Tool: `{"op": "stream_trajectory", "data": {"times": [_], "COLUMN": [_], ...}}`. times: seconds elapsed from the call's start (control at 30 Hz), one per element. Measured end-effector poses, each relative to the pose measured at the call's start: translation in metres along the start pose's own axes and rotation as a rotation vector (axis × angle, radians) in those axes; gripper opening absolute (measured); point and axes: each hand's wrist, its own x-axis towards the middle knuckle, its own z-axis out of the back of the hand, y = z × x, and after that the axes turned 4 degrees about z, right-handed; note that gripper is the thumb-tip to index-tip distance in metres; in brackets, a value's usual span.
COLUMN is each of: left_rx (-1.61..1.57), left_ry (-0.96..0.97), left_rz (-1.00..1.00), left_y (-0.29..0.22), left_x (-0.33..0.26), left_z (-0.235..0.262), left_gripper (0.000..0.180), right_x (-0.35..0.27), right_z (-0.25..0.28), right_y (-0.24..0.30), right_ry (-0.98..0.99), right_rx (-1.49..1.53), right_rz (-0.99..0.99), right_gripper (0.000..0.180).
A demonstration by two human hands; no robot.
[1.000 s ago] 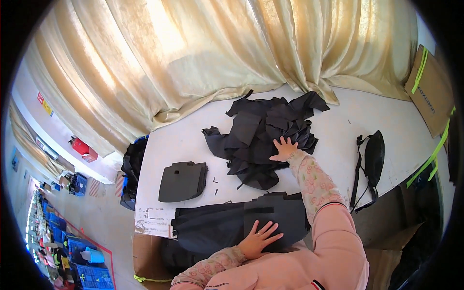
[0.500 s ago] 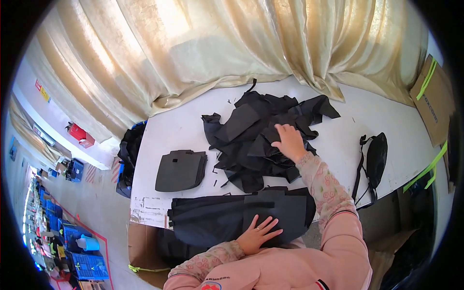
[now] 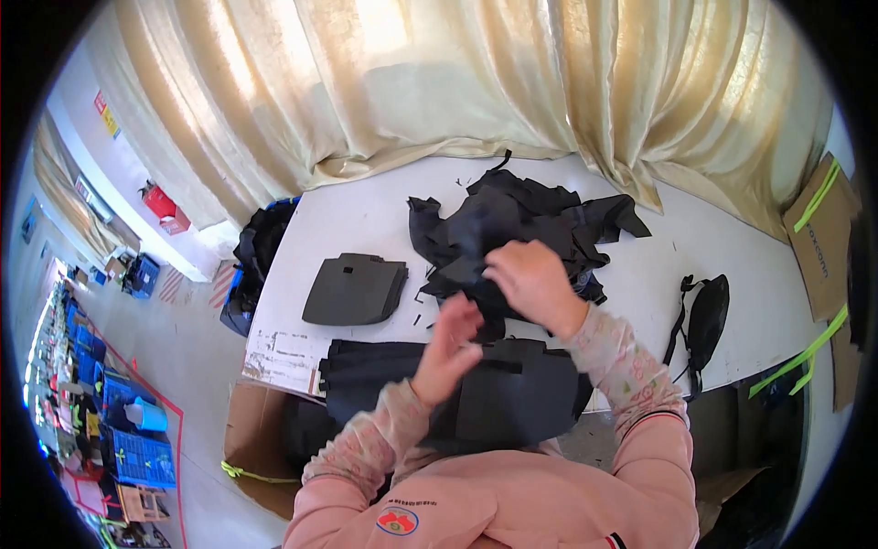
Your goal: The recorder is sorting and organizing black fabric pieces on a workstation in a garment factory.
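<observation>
My right hand is over the near side of a loose heap of black fabric pieces. Its fingers are closed on a black fabric piece that is smeared by motion. My left hand is raised beside it, holding nothing, with fingers apart and slightly blurred. Below both hands, a black flat panel lies over a row of black fabric pieces along the table's near edge. A neat stack of black panels with a small slot sits to the left.
A black pouch with a strap lies at the right of the white table. An open cardboard box stands below the near left edge. A blue crate with black material is at the left. Curtains hang behind.
My left hand has lifted off the black panel and moved up toward the heap. My right hand has drawn nearer and left, its fingers now curled in. The view has shifted slightly.
</observation>
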Motion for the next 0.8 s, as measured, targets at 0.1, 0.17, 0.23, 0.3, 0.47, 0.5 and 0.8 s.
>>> {"op": "stream_trajectory", "data": {"times": [0.1, 0.17, 0.23, 0.3, 0.47, 0.5, 0.8], "left_rx": [0.038, -0.073, 0.046, 0.058, 0.571, 0.772, 1.362], "left_ry": [-0.157, -0.164, -0.183, -0.268, -0.298, -0.283, -0.525], "left_rz": [-0.131, -0.070, -0.158, -0.167, -0.311, -0.391, -0.615], "left_y": [-0.030, -0.039, -0.045, -0.060, -0.080, -0.085, -0.118], "left_x": [0.034, 0.036, 0.038, 0.039, 0.034, 0.031, 0.008], "left_z": [0.005, 0.011, 0.023, 0.018, 0.022, 0.024, 0.088], "left_gripper": [0.076, 0.058, 0.036, 0.021, 0.021, 0.025, 0.043], "right_x": [-0.012, -0.019, -0.016, -0.007, 0.021, 0.031, 0.018], "right_z": [-0.016, -0.018, -0.004, 0.008, 0.034, 0.041, 0.074], "right_y": [0.048, 0.056, 0.059, 0.067, 0.071, 0.077, 0.090], "right_ry": [-0.014, -0.021, -0.020, -0.300, -0.463, -0.438, -0.229], "right_rx": [0.203, 0.373, 0.242, 0.216, -0.123, -0.181, -0.261], "right_rz": [0.067, -0.067, -0.053, -0.039, 0.043, -0.012, 0.134], "right_gripper": [0.026, 0.027, 0.025, 0.031, 0.067, 0.059, 0.017]}}
